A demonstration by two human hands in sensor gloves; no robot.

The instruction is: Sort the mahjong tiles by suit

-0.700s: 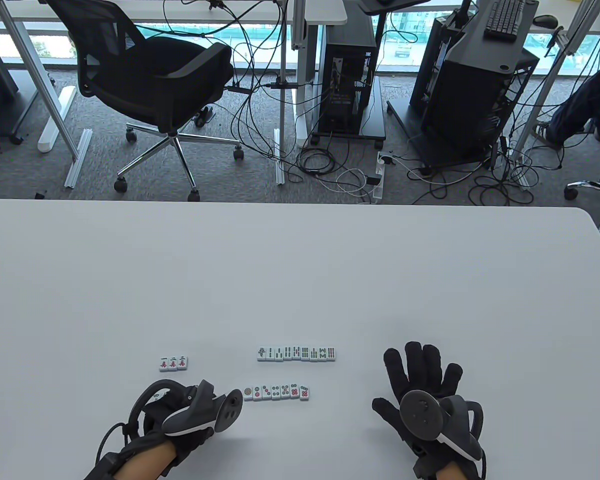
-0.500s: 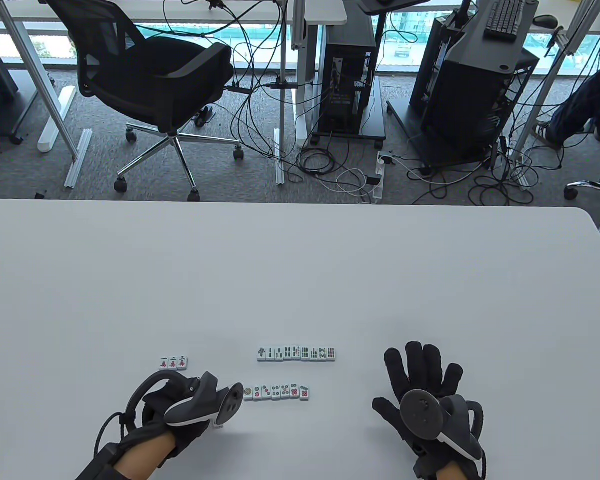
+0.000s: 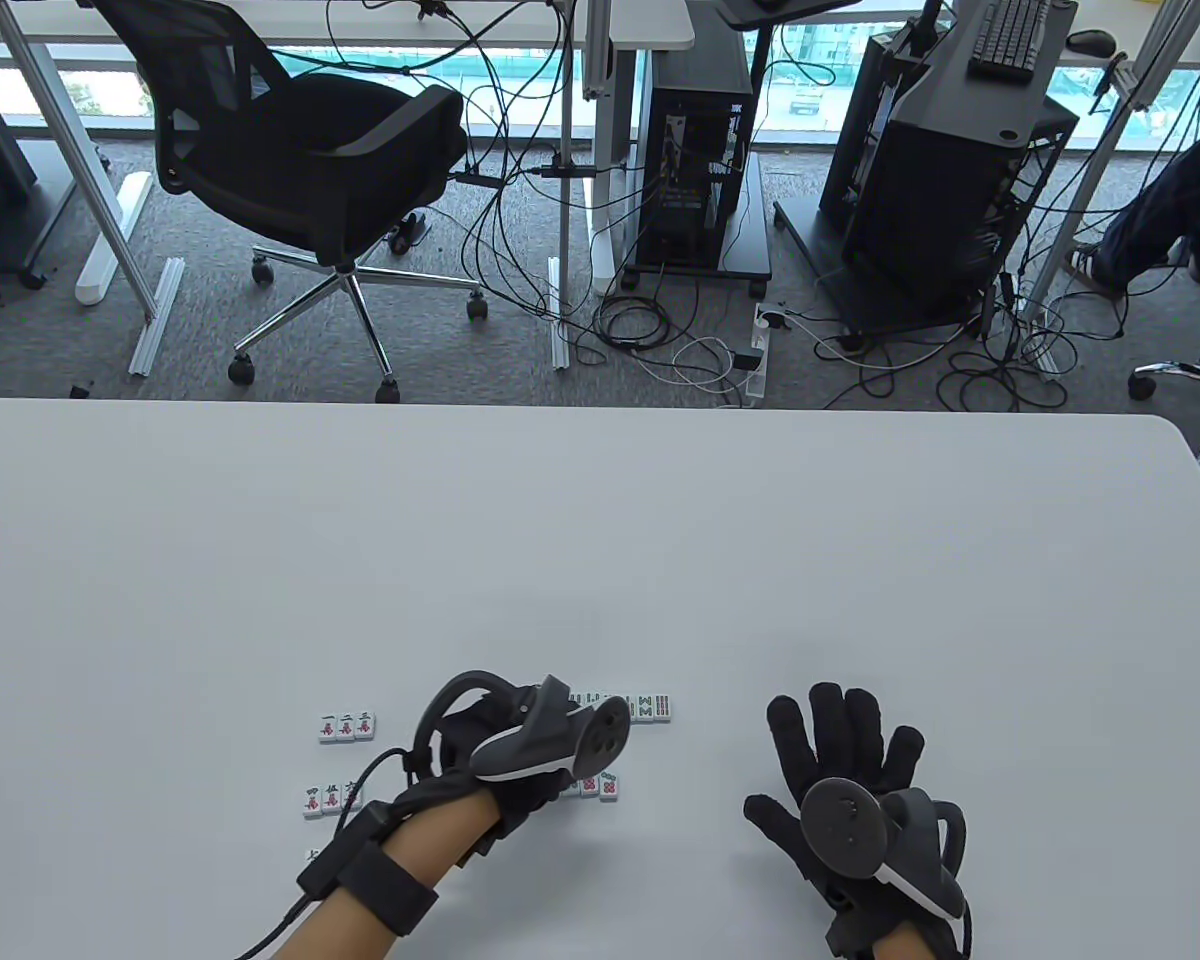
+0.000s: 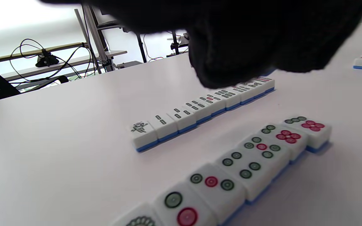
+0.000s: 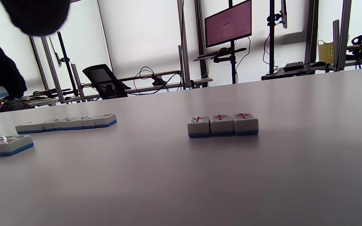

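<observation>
L hand (image 3: 520, 745) hangs over the bamboo row (image 4: 200, 108) and dot row (image 4: 240, 160), fingers (image 4: 231, 53) curled; any tile in them can't be told. R hand (image 3: 845, 770) lies flat on the counter (image 3: 600, 540), fingers spread, holding nothing. Character tiles (image 3: 346, 727) sit left.
</observation>
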